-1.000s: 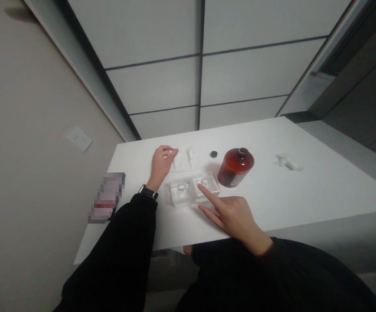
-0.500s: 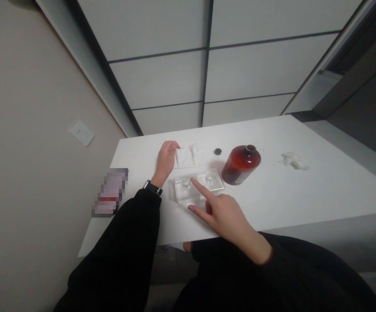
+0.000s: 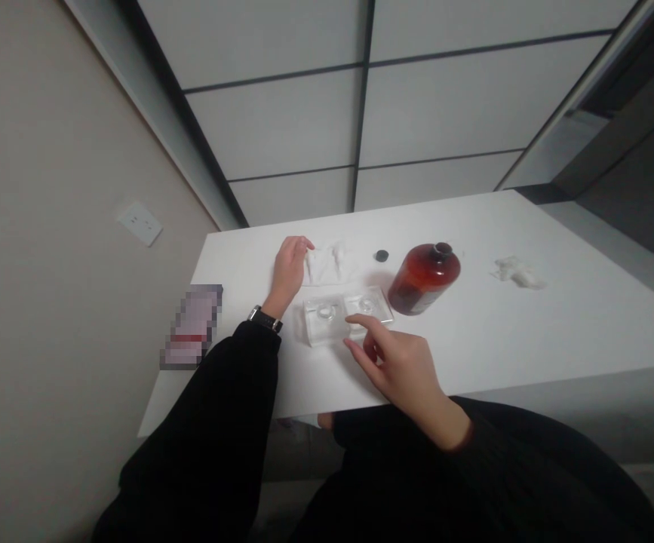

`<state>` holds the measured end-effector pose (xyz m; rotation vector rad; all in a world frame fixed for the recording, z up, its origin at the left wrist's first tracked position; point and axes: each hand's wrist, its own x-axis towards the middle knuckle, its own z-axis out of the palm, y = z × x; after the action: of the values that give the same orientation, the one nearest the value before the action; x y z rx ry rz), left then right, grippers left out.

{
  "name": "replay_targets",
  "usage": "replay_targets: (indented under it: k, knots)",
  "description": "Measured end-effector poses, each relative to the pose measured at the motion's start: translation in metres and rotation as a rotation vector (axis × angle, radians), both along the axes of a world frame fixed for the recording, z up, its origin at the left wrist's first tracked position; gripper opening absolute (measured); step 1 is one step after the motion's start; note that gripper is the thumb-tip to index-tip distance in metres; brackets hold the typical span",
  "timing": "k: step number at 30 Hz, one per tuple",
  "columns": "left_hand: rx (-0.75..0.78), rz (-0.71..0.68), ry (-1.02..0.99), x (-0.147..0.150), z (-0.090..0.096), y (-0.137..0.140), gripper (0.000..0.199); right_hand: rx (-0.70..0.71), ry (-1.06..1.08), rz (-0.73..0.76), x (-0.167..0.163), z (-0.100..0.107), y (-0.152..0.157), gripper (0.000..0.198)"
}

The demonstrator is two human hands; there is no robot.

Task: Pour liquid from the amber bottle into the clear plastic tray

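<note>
While the left hand (image 3: 288, 270) rests loosely curled on a white cloth (image 3: 327, 263) mid-frame, right hand (image 3: 397, 360), half-curled and empty, hovers by the clear tray (image 3: 347, 317). Uncapped amber bottle (image 3: 424, 278) just right: a careless nudge could tip it, staining the tabletop (image 3: 530, 332).

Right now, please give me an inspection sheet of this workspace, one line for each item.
Surface: white table, against the wall.
Job's things: clear glass block with two round wells; white cloth.
Clutter: amber bottle, uncapped; black cap; white wad; blurred packet.
Hands: left hand rests on the cloth's edge; right hand, fingers bent at the block's near edge.
Cables: nothing seen.
Surroundings: wall socket; panelled wall.
</note>
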<state>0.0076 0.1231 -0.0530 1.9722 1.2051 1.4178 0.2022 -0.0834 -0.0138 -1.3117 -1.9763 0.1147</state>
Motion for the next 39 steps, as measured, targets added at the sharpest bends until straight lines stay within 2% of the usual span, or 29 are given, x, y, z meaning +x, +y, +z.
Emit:
replay_targets:
  k: [3, 5, 9, 13, 16, 18, 19, 22, 24, 26, 29, 33, 39]
  knots:
    - [-0.015, 0.01, 0.019, -0.001, 0.001, 0.0, 0.048, -0.061, 0.278, -0.001, 0.0, 0.0, -0.002, 0.013]
    - [-0.034, 0.009, 0.027, -0.002, 0.002, 0.0, 0.046, -0.038, 0.344, -0.003, 0.0, 0.001, -0.002, 0.009]
    - [-0.053, 0.013, -0.006, -0.004, 0.005, 0.0, 0.041, 0.112, 0.341, -0.035, 0.006, 0.002, -0.003, 0.028]
    - [-0.075, 0.039, -0.014, -0.008, 0.006, 0.003, 0.036, 0.276, 0.348, -0.238, 0.032, 0.006, 0.003, 0.048]
    - [-0.083, 0.044, -0.01, -0.01, 0.006, 0.006, 0.035, 0.374, 0.46, -0.483, 0.082, 0.008, 0.022, 0.044]
    - [-0.093, 0.047, -0.003, -0.012, 0.006, 0.007, 0.034, 0.361, 0.468, -0.655, 0.13, 0.004, 0.038, 0.026]
    - [-0.097, 0.049, 0.004, -0.012, 0.006, 0.007, 0.034, 0.317, 0.432, -0.722, 0.155, -0.001, 0.047, 0.016]
    - [-0.108, 0.052, 0.02, -0.013, 0.007, 0.007, 0.034, 0.098, 0.191, -0.816, 0.222, -0.026, 0.065, 0.036]
    - [-0.118, 0.047, 0.016, -0.013, 0.007, 0.007, 0.035, -0.078, 0.11, -0.773, 0.246, -0.044, 0.071, 0.043]
    - [-0.127, 0.041, 0.003, -0.013, 0.007, 0.007, 0.035, -0.149, 0.072, -0.725, 0.255, -0.059, 0.074, 0.043]
    - [-0.128, 0.035, -0.008, -0.013, 0.005, 0.008, 0.035, -0.141, 0.065, -0.726, 0.253, -0.067, 0.077, 0.032]
    - [-0.132, 0.03, -0.016, -0.013, 0.005, 0.007, 0.035, -0.115, 0.076, -0.752, 0.249, -0.062, 0.079, 0.018]
    - [-0.114, 0.034, 0.007, -0.011, 0.009, 0.003, 0.036, 0.011, 0.164, -0.754, 0.249, -0.056, 0.078, 0.013]
